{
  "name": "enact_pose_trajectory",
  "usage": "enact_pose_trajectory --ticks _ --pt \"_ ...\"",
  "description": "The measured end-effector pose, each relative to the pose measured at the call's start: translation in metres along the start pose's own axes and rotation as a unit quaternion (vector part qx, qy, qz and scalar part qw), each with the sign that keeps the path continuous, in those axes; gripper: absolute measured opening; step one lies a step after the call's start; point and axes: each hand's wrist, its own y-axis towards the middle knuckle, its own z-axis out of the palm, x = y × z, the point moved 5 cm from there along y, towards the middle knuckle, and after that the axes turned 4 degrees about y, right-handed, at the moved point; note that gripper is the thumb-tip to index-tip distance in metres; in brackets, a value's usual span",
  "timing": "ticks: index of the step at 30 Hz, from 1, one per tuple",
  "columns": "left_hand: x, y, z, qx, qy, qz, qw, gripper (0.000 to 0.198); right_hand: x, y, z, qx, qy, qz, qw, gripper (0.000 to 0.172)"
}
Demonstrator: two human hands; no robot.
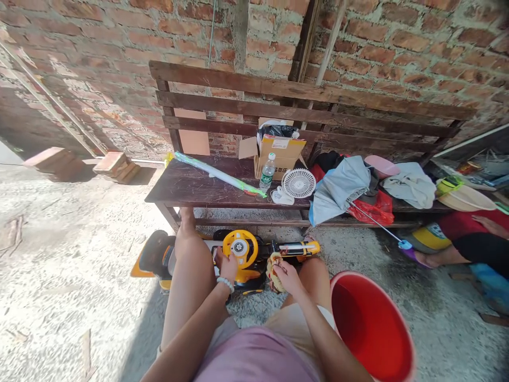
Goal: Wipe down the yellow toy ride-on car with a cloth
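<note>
My left hand (227, 268), with a pale beaded bracelet at the wrist, is between my knees, over the left side of a yellow toy steering wheel (253, 258). Its fingers look curled together; what they hold, if anything, is too small to name. The wheel belongs to a yellow and black ride-on toy (250, 276) on the ground. My right hand (288, 277) is closed on a soft-looking yellowish bundle (273, 269) with red and dark patches, beside my right knee. The bundle's exact kind does not show clearly.
A red bucket (371, 326) stands by my right leg. The wooden bench (186, 183) ahead bears a water bottle (268, 172), a white fan (299, 183), a cardboard box (278, 154) and a silver umbrella (342, 185). Another person's arm (449, 257) is at the right.
</note>
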Motion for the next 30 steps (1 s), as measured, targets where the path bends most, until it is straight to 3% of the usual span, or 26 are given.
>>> enact_pose_trajectory --ticks 3,6,10,12,15,17,19,21,24,26,30 --pt "-0.009 -0.013 0.004 -0.001 0.126 0.168 0.978 0.067 -0.006 0.018 0.021 0.013 0.052 0.003 0.999 0.044" --pt "-0.005 -0.027 0.016 0.061 0.246 0.312 0.916 0.068 -0.023 0.025 0.027 0.001 0.027 0.042 0.999 0.045" --pt "0.014 -0.038 0.033 0.144 0.360 0.413 0.824 0.057 -0.061 0.013 0.025 0.017 -0.133 0.102 0.986 0.031" --pt "0.024 -0.041 0.041 0.168 0.411 0.438 0.781 0.051 -0.074 0.006 0.022 0.009 -0.150 0.111 0.982 0.028" --pt "0.033 -0.045 0.051 0.185 0.475 0.437 0.741 0.050 -0.072 0.005 0.002 -0.083 -0.083 0.104 0.988 0.032" --pt "0.033 -0.048 0.057 0.193 0.523 0.420 0.716 0.054 -0.056 0.013 -0.021 -0.165 -0.043 0.047 0.984 0.031" --pt "0.030 -0.050 0.062 0.194 0.574 0.400 0.688 0.062 -0.032 0.026 -0.041 -0.208 -0.024 -0.034 0.977 0.031" --pt "0.024 -0.049 0.065 0.186 0.626 0.365 0.664 0.071 -0.007 0.040 -0.047 -0.192 -0.032 -0.096 0.976 0.033" --pt "0.020 -0.040 0.063 0.187 0.687 0.293 0.638 0.080 0.017 0.060 -0.031 -0.101 -0.102 -0.109 0.984 0.040" --pt "0.020 -0.035 0.061 0.205 0.707 0.270 0.621 0.085 0.021 0.067 -0.016 -0.061 -0.142 -0.089 0.984 0.041" --pt "0.022 -0.032 0.059 0.223 0.714 0.271 0.606 0.090 0.011 0.071 -0.005 -0.065 -0.099 -0.065 0.991 0.039"
